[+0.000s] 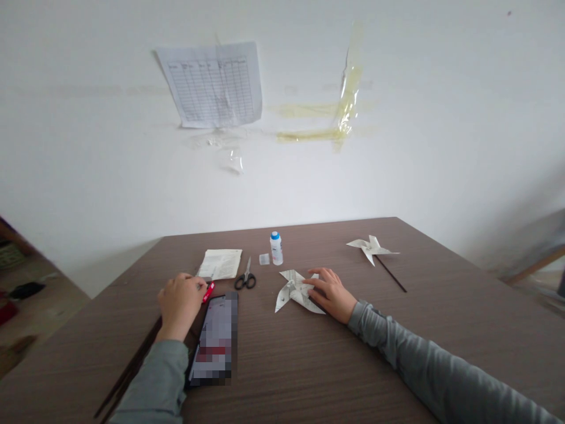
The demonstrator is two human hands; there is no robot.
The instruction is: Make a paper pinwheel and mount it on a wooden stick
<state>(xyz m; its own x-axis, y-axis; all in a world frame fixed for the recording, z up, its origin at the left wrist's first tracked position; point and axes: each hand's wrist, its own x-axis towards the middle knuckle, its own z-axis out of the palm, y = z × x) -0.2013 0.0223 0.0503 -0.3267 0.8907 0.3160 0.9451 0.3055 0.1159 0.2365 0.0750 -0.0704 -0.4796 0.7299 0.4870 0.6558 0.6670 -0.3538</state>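
Observation:
My left hand [180, 303] is palm down on the left of the table, its fingers bent closed at a small red object [209, 291] with white marks. The fingertips are partly hidden, and I cannot make out the object's kind. A paper pinwheel [292, 290] folded from printed paper lies flat near the middle. My right hand [330, 295] rests on its right side with the fingers stretched and apart, touching the blades. Beside the left hand lies a black smartphone [214, 335], its lit screen partly blurred. Thin dark sticks [132, 368] run under the left wrist.
Black-handled scissors [245, 281] lie by a stack of printed paper squares [223, 263]. A white glue bottle [276, 248] with a blue top stands upright beside its clear cap [263, 259]. Far right is another pinwheel [371, 248] on a dark stick [392, 275]. Behind the table rises a white wall [309, 188].

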